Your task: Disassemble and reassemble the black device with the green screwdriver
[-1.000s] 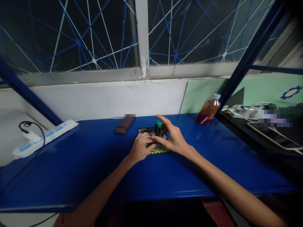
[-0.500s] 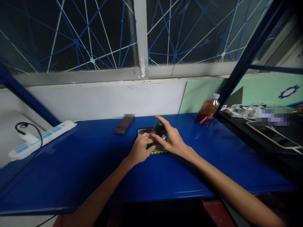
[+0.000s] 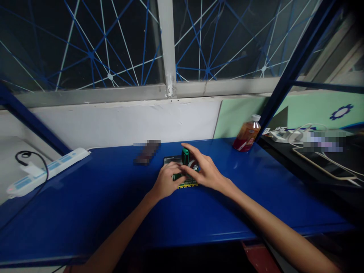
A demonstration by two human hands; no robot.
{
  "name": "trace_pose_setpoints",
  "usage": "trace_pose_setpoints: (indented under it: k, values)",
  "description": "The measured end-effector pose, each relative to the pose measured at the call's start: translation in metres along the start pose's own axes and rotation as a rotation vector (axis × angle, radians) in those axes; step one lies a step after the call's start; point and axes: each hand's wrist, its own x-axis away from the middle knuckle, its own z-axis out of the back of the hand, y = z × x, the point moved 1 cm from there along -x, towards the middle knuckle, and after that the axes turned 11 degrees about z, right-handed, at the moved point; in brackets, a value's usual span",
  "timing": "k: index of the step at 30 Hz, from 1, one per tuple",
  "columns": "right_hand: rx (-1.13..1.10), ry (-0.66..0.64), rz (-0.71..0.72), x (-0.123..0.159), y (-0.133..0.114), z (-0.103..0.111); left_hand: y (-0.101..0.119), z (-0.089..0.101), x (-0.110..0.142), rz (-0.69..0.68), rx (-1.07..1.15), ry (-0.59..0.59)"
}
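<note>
A green screwdriver (image 3: 185,156) stands about upright in the head view, its handle up and its lower end hidden by my fingers. My right hand (image 3: 209,170) is round the handle, the index finger reaching over its top and the thumb low at its near side. Close against it, my left hand (image 3: 166,180) has its fingers curled with the thumb underneath. Another green piece (image 3: 176,176) shows between the left fingers and thumb; whether they grip it or the screwdriver's lower end is hidden. Below both hands lies a small dark case (image 3: 168,161) with a yellow-and-black front edge (image 3: 189,186).
On the blue table (image 3: 182,216), a blurred-out dark flat object (image 3: 146,153) lies behind my left hand. A drink bottle (image 3: 247,133) stands at the back right. A white power strip (image 3: 54,168) with a black cable lies left. Cables and devices (image 3: 321,151) cover a dark surface far right.
The screwdriver's handle leaned into my right hand half a second ago and now stands more upright again, with the right fingers shifted round it. My left hand keeps its place at the case.
</note>
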Motion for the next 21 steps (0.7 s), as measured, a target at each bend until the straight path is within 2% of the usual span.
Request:
trace_pose_setpoints:
  k: [4, 10, 12, 21]
  values:
    - [0.026, 0.001, 0.001, 0.0010, 0.0008, 0.0007, -0.0018, -0.0016, -0.0005, -0.021, 0.010, 0.032]
    - [-0.055, -0.022, 0.002, -0.0002, -0.0015, 0.0020, 0.0032, 0.0029, -0.0018, -0.007, 0.061, -0.096]
    - [-0.075, -0.017, -0.003, 0.0003, -0.0014, 0.0011, 0.0034, 0.0037, -0.0014, -0.004, 0.079, -0.104]
    - [-0.010, 0.038, 0.030, 0.0030, 0.0007, -0.0006, 0.0003, 0.0007, -0.0020, -0.037, -0.014, 0.022]
